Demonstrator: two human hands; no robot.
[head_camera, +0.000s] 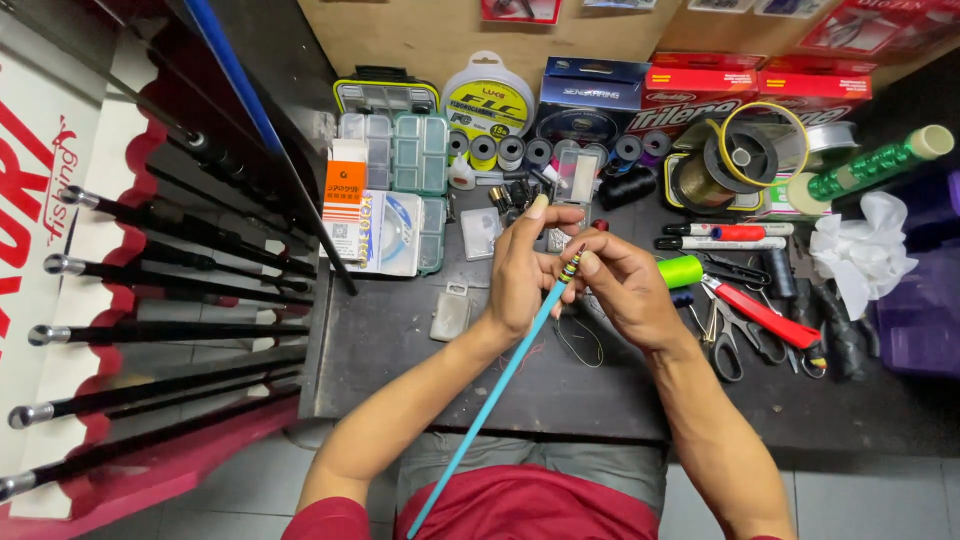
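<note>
Both hands pinch the tip of a thin blue rod over a crowded workbench.

Black rods (170, 265) line the rack at left; left hand (522, 270) and right hand (625, 285) close on the blue rod (500, 385), which slants up from the lap across the dark table (400, 370)'s near edge, bare there; scissors (735, 335) and red cutter (765, 315) crowd right.

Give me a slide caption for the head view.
Both hands, left hand and right hand, pinch the tip of a thin blue rod over a cluttered workbench.

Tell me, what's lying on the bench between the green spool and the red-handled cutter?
In the head view, a dark pair of pliers lies between the green spool and the red-handled cutter, next to both.
</note>
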